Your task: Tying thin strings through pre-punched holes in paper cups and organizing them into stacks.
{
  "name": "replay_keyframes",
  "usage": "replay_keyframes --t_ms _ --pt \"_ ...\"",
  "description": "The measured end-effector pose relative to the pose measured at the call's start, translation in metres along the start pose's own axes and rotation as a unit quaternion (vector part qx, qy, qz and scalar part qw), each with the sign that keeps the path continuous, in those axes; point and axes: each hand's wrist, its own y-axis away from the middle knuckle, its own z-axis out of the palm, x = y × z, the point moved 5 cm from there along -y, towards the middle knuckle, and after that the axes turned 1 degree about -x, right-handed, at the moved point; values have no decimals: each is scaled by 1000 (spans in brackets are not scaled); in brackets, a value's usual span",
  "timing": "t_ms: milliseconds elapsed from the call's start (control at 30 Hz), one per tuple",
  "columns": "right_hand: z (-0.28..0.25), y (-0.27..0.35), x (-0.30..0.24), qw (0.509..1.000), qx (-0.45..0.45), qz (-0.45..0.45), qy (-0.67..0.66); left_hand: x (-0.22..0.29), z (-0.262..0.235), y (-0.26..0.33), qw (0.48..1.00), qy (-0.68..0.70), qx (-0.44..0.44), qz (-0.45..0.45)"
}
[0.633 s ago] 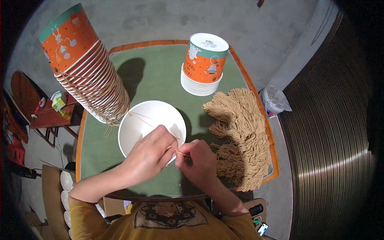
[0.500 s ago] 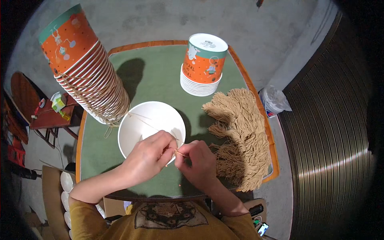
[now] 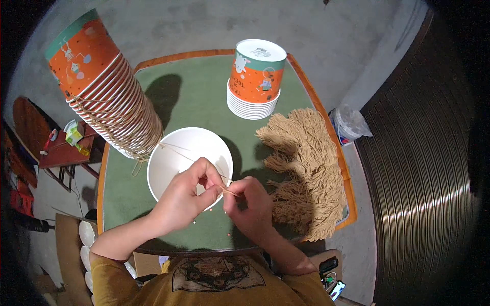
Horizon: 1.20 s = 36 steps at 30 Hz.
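- The left hand (image 3: 181,199) sits over the near rim of the bowl (image 3: 178,158), fingers pinched together on a thin string (image 3: 228,190).
- The right hand (image 3: 249,204) is just beside it, thumb and forefinger also pinched on that string; the two hands nearly touch at the fingertips.
- The string lies short and taut between the hands, above the bowl's near right rim; a further thin strand runs from the left hand across the bowl toward the tall stack.
- The bowl is white, upright, and stands on the green tabletop (image 3: 204,102) near its front edge, left of centre.
- A tall stack of orange cups (image 3: 107,92), leaning, rises at the tabletop's left edge, its base touching or just beside the bowl's far left rim.
- A shorter cup stack (image 3: 255,76) stands near the far right corner.
- A heap of tan string bundles (image 3: 306,168) lies along the right edge, just beside the right hand.
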Motion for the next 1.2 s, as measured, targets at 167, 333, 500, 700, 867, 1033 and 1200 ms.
replay_keyframes --t_ms 167,333,500,700,867,1033,1200 --pt "5 6 16 978 -11 146 -147 2 1 -3 999 42 -15 -24" --pt "11 11 25 930 -33 248 -271 -5 2 -6 984 144 -51 -92" --pt "6 9 24 967 14 175 -184 -10 3 -10 966 214 -44 -140" --pt "-9 -3 12 999 24 -12 37 -11 2 -9 959 242 -32 -143" --pt "-7 -1 9 997 10 -51 55 -9 5 -9 965 221 -38 -139" --pt "-9 4 10 999 35 -6 17 -9 5 -10 964 220 -37 -143" --pt "-8 2 11 999 11 31 10 -7 5 -10 970 207 -34 -120"
